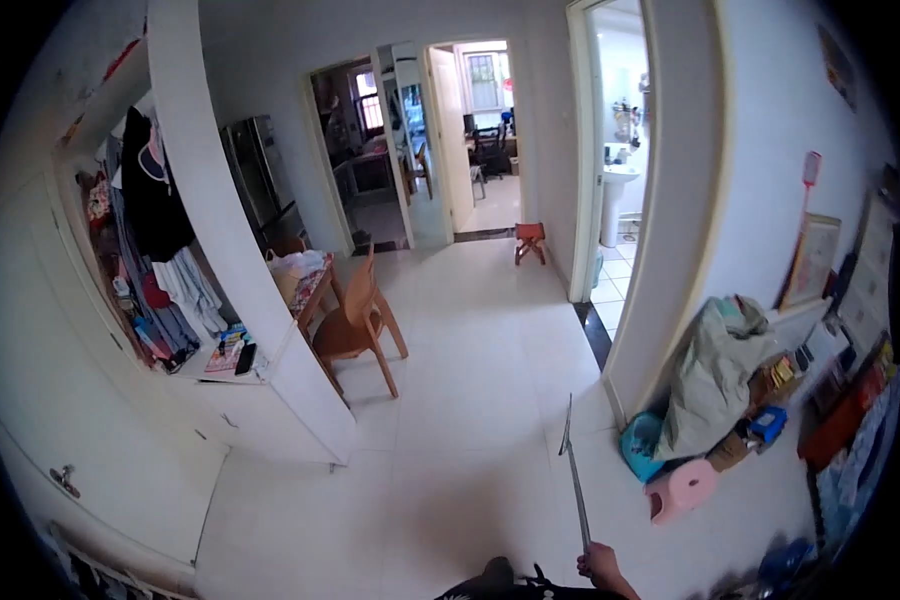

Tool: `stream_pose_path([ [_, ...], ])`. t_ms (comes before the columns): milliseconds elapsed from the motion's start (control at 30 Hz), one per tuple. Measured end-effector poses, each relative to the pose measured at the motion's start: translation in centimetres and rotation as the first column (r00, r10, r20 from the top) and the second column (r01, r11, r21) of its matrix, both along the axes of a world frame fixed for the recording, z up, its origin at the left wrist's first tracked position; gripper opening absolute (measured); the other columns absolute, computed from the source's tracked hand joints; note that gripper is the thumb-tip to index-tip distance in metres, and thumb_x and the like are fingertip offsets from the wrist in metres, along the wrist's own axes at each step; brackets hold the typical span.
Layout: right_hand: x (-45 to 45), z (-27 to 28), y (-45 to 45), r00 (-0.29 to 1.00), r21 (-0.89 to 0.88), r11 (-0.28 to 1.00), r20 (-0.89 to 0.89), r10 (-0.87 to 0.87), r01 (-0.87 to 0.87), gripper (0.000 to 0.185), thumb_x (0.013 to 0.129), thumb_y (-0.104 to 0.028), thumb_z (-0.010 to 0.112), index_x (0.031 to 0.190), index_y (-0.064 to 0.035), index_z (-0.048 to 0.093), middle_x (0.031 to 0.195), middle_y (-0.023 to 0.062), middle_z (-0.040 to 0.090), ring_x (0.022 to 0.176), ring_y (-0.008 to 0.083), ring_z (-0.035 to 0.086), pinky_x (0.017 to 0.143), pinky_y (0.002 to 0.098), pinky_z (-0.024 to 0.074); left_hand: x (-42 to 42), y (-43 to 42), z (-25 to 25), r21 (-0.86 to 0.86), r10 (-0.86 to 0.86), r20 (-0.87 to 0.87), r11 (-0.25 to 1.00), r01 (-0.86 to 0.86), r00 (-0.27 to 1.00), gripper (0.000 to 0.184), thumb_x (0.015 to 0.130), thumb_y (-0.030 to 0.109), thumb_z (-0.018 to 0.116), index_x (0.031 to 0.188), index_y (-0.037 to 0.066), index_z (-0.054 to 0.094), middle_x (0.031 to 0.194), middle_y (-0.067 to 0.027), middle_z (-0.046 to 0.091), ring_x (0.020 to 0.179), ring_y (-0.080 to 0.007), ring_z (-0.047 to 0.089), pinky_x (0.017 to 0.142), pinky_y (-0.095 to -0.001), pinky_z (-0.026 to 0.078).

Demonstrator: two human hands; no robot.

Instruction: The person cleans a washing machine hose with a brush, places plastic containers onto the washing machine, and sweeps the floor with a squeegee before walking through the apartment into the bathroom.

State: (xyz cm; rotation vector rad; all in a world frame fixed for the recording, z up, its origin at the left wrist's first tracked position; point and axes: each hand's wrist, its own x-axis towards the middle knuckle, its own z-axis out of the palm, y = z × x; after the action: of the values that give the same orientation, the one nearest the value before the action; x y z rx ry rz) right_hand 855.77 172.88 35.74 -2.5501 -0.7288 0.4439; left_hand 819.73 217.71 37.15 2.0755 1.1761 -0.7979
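Note:
My right hand [599, 562] is at the bottom of the view, its fingers wrapped round the lower end of a clothes pole [578, 490]. The pole is long, thin and grey. It points forward over the pale floor, and a narrow forked or hooked tip shows at its far end. To the right of the pole are a pink plastic stool [692, 484] and a turquoise bin [638, 446], both apart from it. My left hand is out of the frame. Part of my dark clothing shows at the bottom edge.
A wooden chair [355, 325] stands by a table at left, beside a white cabinet [260, 425] under hanging clothes. A small red stool [530, 240] is near the far doorways. A large pale sack [715, 375] and boxes line the right wall.

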Motion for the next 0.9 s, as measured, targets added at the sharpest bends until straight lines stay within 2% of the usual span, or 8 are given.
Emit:
stream_pose_path([
  [67, 6.8, 2.1, 2.2, 0.620, 0.264, 0.722, -0.733, -0.282, 0.640, 0.007, 0.079, -0.010, 0.047, 0.074, -0.0058, 0.048, 0.063, 0.0107, 0.051, 0.047, 0.0184, 0.048, 0.041, 0.0327, 0.0422, 10.1, 4.1, -2.7, 0.197, -0.431, 0.048, 0.889, 0.414, 0.901, 0.027, 0.083, 0.017, 0.038, 0.097, 0.008, 0.059, 0.103, -0.0157, 0.057, 0.094, -0.0310, 0.055, 0.081, -0.0424, 0.044],
  [167, 14.1, 13.4, 7.5, 0.324, 0.179, 0.473, -0.914, -0.245, 0.863, 0.009, 0.081, -0.011, 0.045, 0.073, -0.0060, 0.045, 0.062, 0.0096, 0.048, 0.046, 0.0173, 0.046, 0.040, 0.0303, 0.0403, 34.0, 12.6, -5.1, 0.458, -0.840, 0.037, 0.495, 0.738, 0.541, 0.029, 0.083, 0.018, 0.037, 0.092, 0.006, 0.061, 0.099, -0.0164, 0.059, 0.093, -0.0334, 0.055, 0.080, -0.0431, 0.045],
  [200, 16.9, 15.0, 8.7, 0.308, 0.181, 0.439, -0.922, -0.237, 0.880, 0.010, 0.081, -0.012, 0.044, 0.073, -0.0061, 0.044, 0.061, 0.0092, 0.048, 0.046, 0.0169, 0.045, 0.040, 0.0296, 0.0396, 42.8, 14.5, -5.5, 0.372, -0.500, 0.425, 0.856, 0.358, 0.754, 0.030, 0.084, 0.025, 0.037, 0.093, 0.006, 0.059, 0.096, -0.0167, 0.060, 0.091, -0.0341, 0.055, 0.079, -0.0423, 0.045],
  [267, 22.6, 17.5, 11.0, 0.286, 0.182, 0.392, -0.931, -0.226, 0.902, 0.012, 0.082, -0.013, 0.042, 0.072, -0.0062, 0.042, 0.061, 0.0084, 0.046, 0.046, 0.0162, 0.044, 0.039, 0.0280, 0.0383, 56.7, 13.4, 5.3, 0.032, -0.012, 0.708, 0.999, -0.015, 0.706, 0.028, 0.087, 0.026, 0.047, 0.103, 0.005, 0.055, 0.082, -0.0077, 0.061, 0.077, -0.0170, 0.058, 0.071, -0.0295, 0.046],
  [433, 42.1, 3.6, 12.9, 0.622, 0.417, 0.578, -0.754, -0.211, 0.702, 0.012, 0.081, -0.015, 0.041, 0.072, -0.0066, 0.041, 0.059, 0.0072, 0.043, 0.045, 0.0159, 0.042, 0.038, 0.0277, 0.0352, 76.9, 14.4, 9.2, -0.143, 0.077, 0.802, 0.988, 0.065, 0.593, 0.035, 0.084, 0.034, 0.047, 0.108, 0.010, 0.053, 0.095, -0.0142, 0.061, 0.091, -0.0282, 0.057, 0.080, -0.0344, 0.045],
  [467, 46.7, -6.3, 12.0, 0.780, 0.486, 0.658, -0.569, -0.261, 0.575, 0.011, 0.081, -0.014, 0.041, 0.072, -0.0067, 0.041, 0.058, 0.0070, 0.042, 0.045, 0.0163, 0.042, 0.038, 0.0281, 0.0346, 78.0, 14.6, 8.4, -0.044, -0.008, 0.726, 0.997, 0.058, 0.687, 0.035, 0.085, 0.034, 0.045, 0.108, 0.009, 0.053, 0.099, -0.0142, 0.060, 0.094, -0.0286, 0.056, 0.081, -0.0351, 0.044],
  [600, 60.7, 10.6, 21.0, 0.250, 0.217, 0.223, -0.959, -0.136, 0.950, 0.014, 0.085, -0.020, 0.042, 0.076, -0.0085, 0.044, 0.063, 0.0075, 0.048, 0.048, 0.0172, 0.046, 0.042, 0.0306, 0.0396, 74.2, 20.8, -6.2, 0.134, -0.680, 0.185, 0.733, 0.667, 0.709, 0.039, 0.087, 0.030, 0.029, 0.107, 0.008, 0.054, 0.112, -0.0178, 0.053, 0.105, -0.0333, 0.049, 0.090, -0.0421, 0.039],
  [900, 92.1, 10.6, 30.8, 0.153, 0.163, -0.038, -0.971, -0.186, 0.986, 0.010, 0.080, -0.014, 0.039, 0.076, -0.0048, 0.042, 0.061, 0.0066, 0.044, 0.044, 0.0138, 0.041, 0.039, 0.0277, 0.0356, 97.8, 27.7, -4.3, -0.132, -0.164, -0.093, 0.980, 0.152, 0.982, 0.036, 0.087, 0.028, 0.036, 0.108, 0.004, 0.052, 0.112, -0.0183, 0.053, 0.105, -0.0308, 0.050, 0.088, -0.0411, 0.041],
])
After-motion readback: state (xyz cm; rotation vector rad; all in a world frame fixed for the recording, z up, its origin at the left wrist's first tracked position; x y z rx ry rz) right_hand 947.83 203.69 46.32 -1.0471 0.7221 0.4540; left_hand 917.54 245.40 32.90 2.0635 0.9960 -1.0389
